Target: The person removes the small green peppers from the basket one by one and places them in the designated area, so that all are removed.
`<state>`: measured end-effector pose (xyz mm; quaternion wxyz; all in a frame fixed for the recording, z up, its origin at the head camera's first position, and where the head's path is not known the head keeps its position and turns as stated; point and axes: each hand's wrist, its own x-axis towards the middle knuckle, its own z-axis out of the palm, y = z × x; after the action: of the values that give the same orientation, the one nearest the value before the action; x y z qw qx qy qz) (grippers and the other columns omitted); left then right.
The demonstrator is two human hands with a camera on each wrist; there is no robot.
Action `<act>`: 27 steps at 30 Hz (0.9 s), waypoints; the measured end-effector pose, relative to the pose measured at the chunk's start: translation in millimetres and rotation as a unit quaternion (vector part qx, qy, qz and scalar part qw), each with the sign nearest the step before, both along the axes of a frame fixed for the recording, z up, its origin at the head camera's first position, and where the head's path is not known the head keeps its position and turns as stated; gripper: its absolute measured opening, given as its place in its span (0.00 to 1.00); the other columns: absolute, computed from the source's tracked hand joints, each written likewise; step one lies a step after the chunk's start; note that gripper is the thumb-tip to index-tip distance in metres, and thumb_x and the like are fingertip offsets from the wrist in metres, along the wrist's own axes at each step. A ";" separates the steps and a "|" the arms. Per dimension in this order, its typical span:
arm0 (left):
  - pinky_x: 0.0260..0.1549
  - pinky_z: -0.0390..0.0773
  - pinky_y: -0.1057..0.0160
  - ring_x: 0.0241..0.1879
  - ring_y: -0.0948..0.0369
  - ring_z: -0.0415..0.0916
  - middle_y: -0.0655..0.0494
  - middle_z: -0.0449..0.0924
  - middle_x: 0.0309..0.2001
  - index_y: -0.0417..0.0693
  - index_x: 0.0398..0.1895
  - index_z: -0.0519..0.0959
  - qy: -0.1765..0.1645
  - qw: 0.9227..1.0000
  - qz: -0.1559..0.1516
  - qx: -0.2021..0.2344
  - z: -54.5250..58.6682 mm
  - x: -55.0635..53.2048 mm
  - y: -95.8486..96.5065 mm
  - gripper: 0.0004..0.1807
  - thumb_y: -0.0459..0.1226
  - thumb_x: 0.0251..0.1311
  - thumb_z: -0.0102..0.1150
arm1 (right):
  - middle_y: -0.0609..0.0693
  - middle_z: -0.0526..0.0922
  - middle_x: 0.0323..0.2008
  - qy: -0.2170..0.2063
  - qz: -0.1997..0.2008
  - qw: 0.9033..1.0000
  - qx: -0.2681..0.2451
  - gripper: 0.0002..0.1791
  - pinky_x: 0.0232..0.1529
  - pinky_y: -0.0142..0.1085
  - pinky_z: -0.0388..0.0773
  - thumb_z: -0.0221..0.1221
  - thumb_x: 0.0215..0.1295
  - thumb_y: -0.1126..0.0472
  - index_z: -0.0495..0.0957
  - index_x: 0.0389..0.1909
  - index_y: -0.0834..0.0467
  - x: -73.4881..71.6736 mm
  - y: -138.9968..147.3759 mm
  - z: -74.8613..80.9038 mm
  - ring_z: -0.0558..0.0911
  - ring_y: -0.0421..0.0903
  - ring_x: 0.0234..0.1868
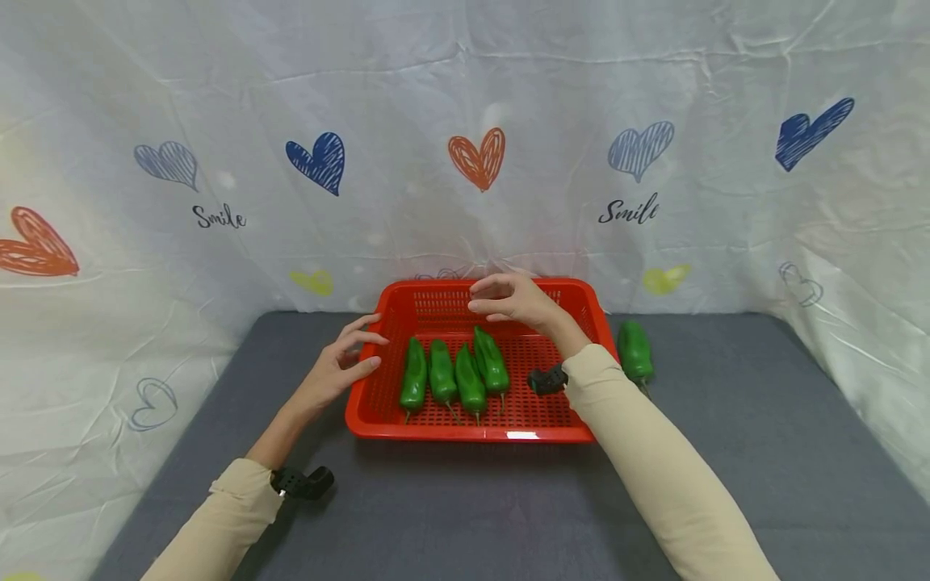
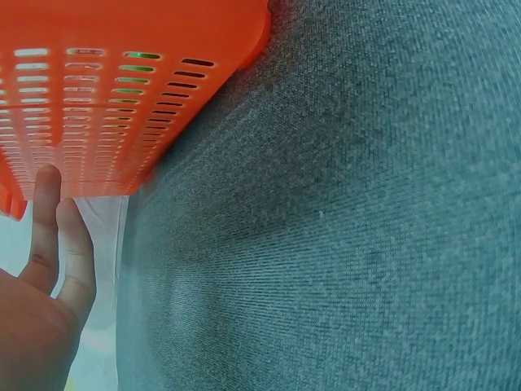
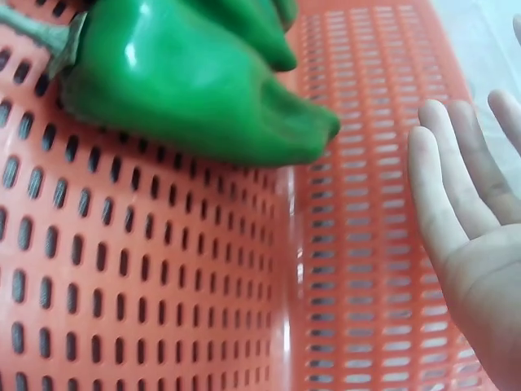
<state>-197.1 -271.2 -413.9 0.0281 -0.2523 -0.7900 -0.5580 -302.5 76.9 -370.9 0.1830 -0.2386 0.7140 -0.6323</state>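
Several green peppers (image 1: pixel 471 381) lie side by side in the left and middle part of a red plastic basket (image 1: pixel 479 433), their stems toward the near side. My left hand (image 1: pixel 340 365) is at the basket's left rim, fingers spread and loosely bent; the left wrist view shows fingertips right at the slotted outer wall. Above the far part of the basket hovers my right hand (image 1: pixel 517 303), fingers relaxed and holding nothing. In the right wrist view a pepper (image 3: pixel 195 90) lies on the slotted floor, with that hand's fingers apart from it.
One more green pepper (image 1: pixel 635 352) lies on the grey tabletop (image 1: pixel 465 508), just outside the basket's right side. Behind the table hangs a white cloth (image 1: pixel 407 97) printed with hearts and lettering. Each wrist wears a small black camera (image 1: pixel 303 482).
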 end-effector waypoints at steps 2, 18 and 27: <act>0.55 0.68 0.52 0.73 0.49 0.53 0.49 0.54 0.77 0.38 0.58 0.78 0.002 1.000 0.002 -0.001 0.1 0.6 -0.1 0.16 0.26 0.69 0.58 | 0.63 0.78 0.58 0.005 0.006 1.000 0.012 0.26 0.58 0.55 0.74 0.67 0.68 0.64 0.74 0.63 0.70 -0.4 0.7 -2.2 0.79 0.58 0.56; 0.56 0.64 0.44 0.72 0.48 0.53 0.47 0.55 0.76 0.36 0.58 0.77 0.014 1.000 0.006 -0.001 1.0 2.3 0.5 0.15 0.26 0.70 0.56 | 0.62 0.79 0.60 0.004 0.020 0.996 0.089 0.27 0.56 0.52 0.76 0.68 0.67 0.64 0.75 0.65 0.67 -1.0 7.9 -14.8 0.80 0.54 0.57; 0.57 0.65 0.45 0.72 0.49 0.53 0.48 0.55 0.76 0.36 0.58 0.77 0.013 1.000 0.004 -0.001 0.1 1.0 1.9 0.15 0.26 0.69 0.56 | 0.60 0.80 0.60 -0.004 0.031 0.994 0.103 0.28 0.53 0.49 0.78 0.69 0.65 0.66 0.75 0.65 0.67 -3.5 11.0 -24.2 0.80 0.53 0.57</act>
<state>-196.2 -269.3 -413.8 0.0402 -0.2561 -0.7912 -0.5539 -306.0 88.0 -395.2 0.2291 -0.2378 0.7667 -0.5506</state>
